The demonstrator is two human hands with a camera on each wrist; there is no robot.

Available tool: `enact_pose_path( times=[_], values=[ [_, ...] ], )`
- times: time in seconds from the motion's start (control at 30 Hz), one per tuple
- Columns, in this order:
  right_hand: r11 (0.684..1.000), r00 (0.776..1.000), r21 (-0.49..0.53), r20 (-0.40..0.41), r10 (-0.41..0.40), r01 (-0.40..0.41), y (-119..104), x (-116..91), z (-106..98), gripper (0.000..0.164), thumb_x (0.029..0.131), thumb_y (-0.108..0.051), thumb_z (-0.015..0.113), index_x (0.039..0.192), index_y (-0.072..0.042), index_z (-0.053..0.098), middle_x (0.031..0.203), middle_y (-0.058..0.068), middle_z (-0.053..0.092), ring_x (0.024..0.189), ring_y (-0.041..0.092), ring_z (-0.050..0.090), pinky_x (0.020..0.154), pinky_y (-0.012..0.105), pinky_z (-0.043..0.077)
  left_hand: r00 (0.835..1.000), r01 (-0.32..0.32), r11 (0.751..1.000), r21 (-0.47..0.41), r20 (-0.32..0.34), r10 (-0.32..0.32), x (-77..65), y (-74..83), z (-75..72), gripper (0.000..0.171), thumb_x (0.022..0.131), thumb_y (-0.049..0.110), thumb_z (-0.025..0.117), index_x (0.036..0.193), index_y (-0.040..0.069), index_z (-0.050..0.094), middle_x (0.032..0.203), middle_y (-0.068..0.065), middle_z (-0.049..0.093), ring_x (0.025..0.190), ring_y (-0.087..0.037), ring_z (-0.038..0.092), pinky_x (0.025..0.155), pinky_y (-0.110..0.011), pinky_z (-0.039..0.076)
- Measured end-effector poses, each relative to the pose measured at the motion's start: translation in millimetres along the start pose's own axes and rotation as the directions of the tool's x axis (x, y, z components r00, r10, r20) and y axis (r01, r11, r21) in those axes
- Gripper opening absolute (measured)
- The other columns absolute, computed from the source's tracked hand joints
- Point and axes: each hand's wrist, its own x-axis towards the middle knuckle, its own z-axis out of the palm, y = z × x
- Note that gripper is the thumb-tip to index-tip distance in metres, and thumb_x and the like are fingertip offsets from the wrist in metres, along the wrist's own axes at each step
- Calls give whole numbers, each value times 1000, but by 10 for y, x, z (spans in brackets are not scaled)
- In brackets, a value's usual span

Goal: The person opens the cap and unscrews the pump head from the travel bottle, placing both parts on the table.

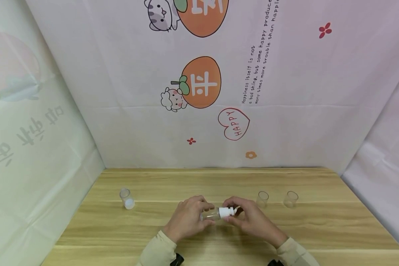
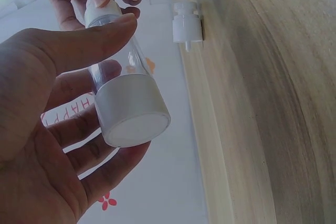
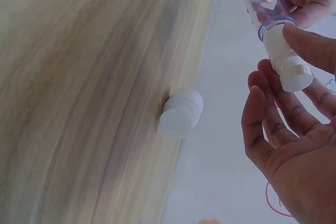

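Between the two hands lies a small clear pump bottle (image 1: pixel 211 214), tilted nearly sideways over the table. My left hand (image 1: pixel 190 217) holds its clear body, thumb on one side and fingers on the other. In the left wrist view the bottle's broad white base (image 2: pixel 134 111) faces the camera. The right hand (image 1: pixel 249 218) grips the white pump top (image 1: pixel 225 212) at the bottle's other end. Seen from the right wrist, the thumb (image 3: pixel 310 48) presses on the white pump top, with fingers curved beneath it.
A clear container with a white bottom (image 1: pixel 127 199) stands at the table's left. Toward the right are two small clear cylinders (image 1: pixel 262 199). The left wrist view also shows a white pump piece (image 2: pixel 187 27) on the wooden table (image 1: pixel 146 229). A printed cloth (image 1: pixel 136 129) rises behind.
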Motion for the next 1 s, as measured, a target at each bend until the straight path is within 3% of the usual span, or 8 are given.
enact_pose_path(
  times=[0.17, 0.37, 0.6, 0.83, 1.0],
  values=[
    [1000, 1000, -23, 5, 3, -3, 13, 0, -4, 27, 90, -12, 78, 115, -11, 67, 104, -4, 69, 87, 12, 64, 75, 34, 57, 1000, -2, 1000, 3, 2, 2, -5, 4, -2, 37, 78, 31, 90, 109, 15, 79, 97, 4, 70, 78, -2, 58, 62, -21, 47],
    [997, 998, -42, 21, 67, -66, 14, 5, -36, 32, 89, -17, 80, 118, -14, 66, 102, -8, 68, 88, 11, 64, 75, 34, 57, 1000, -4, 1000, 9, 2, 4, -10, 9, -3, 36, 78, 31, 89, 109, 15, 79, 96, 5, 70, 78, -2, 58, 62, -21, 47],
    [980, 978, 31, 77, 196, -199, -36, 1, -58, 34, 93, -34, 75, 117, -11, 67, 93, -3, 67, 81, 16, 64, 70, 29, 55, 1000, -7, 999, 33, -3, 7, -3, 15, 2, 35, 80, 32, 88, 110, 16, 79, 97, 6, 69, 78, -4, 57, 62, -23, 46],
    [957, 961, 117, 104, 255, -266, -36, 29, -26, 26, 103, -30, 61, 110, -6, 69, 89, 10, 70, 76, 26, 67, 67, 36, 57, 1000, -16, 998, 61, -8, 17, 4, 31, 2, 36, 81, 34, 88, 111, 17, 79, 96, 6, 68, 78, -5, 57, 61, -23, 46],
    [945, 955, 146, 98, 280, -292, -56, 36, -24, 25, 102, -27, 63, 110, -5, 69, 89, 11, 69, 77, 30, 67, 67, 38, 57, 1000, -8, 998, 58, -4, 9, -3, 39, -2, 36, 80, 33, 88, 111, 17, 79, 97, 6, 69, 79, -5, 57, 61, -24, 46]
  ],
)
